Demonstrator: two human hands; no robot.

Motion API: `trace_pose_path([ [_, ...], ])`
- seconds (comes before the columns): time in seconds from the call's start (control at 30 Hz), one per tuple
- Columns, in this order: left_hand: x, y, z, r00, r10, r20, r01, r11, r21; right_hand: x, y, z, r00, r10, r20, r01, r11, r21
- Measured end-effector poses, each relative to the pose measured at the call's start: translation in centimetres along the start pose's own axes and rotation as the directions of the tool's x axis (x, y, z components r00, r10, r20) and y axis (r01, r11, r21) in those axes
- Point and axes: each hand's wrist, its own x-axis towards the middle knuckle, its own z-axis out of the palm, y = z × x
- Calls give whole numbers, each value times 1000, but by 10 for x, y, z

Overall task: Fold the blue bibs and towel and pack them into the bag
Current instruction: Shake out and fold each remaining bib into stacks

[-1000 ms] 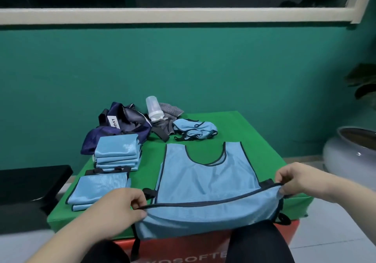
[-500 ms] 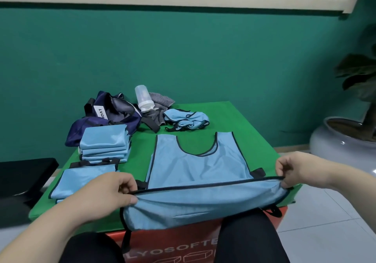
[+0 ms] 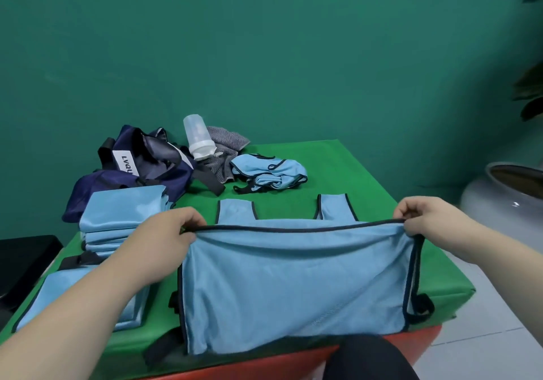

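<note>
Blue mesh bib (image 3: 293, 277) lies on the green counter (image 3: 367, 180), its hem running 9 to 3 o'clock, pinched at either end by fingers of the left hand (image 3: 170, 232) and right hand (image 3: 426, 218) (equally near), shoulder straps (image 3: 235, 210) just beyond at 12 o'clock.

Two hands (image 3: 173, 232) (image 3: 423, 218), one bag (image 3: 141, 171), one bottle (image 3: 197, 138)

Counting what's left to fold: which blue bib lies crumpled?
The far bib beside the grey cloth, bunched with straps loose. The stack and the near-left bib are folded flat; the left hand and right hand hold the front bib stretched.
</note>
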Motion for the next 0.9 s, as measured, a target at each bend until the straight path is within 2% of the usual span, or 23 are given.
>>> trace_pose_path([
  [0.13, 70, -6, 21, 996, -31, -85, 35, 998, 45, 63, -5, 22, 984, 18, -179, -17, 1000, 7],
  [0.27, 142, -17, 44, 991, 2, -138, 11, 996, 91, 130, -10, 41, 963, 27, -270, -40, 998, -46],
  [0.37, 184, -27, 65, 992, -24, -122, 37, 994, 106, 174, -6, 59, 959, 23, -284, -71, 985, -160],
  [0.43, 196, -34, 80, 992, -28, -125, 43, 992, 118, 191, -1, 74, 968, -1, -253, -78, 949, -305],
  [0.5, 192, -36, 96, 991, 37, -126, -19, 990, 143, 194, 4, 92, 980, -48, -195, -45, 894, -447],
  [0.6, 165, -30, 117, 981, 196, -11, -192, 969, 156, 172, 8, 122, 976, -211, -46, 136, 769, -625],
  [0.67, 145, -28, 127, 968, 218, 126, -237, 956, 170, 152, 9, 143, 955, -295, 34, 234, 679, -695],
  [0.73, 129, -33, 135, 935, 233, 267, -306, 911, 277, 134, 7, 157, 966, -244, 84, 224, 635, -739],
  [0.8, 112, -44, 139, 913, 237, 332, -349, 875, 337, 114, 6, 165, 982, -134, 131, 185, 583, -791],
  [0.9, 90, -59, 138, 882, 183, 435, -367, 844, 390, 83, 11, 170, 987, -46, 154, 152, 590, -793],
])
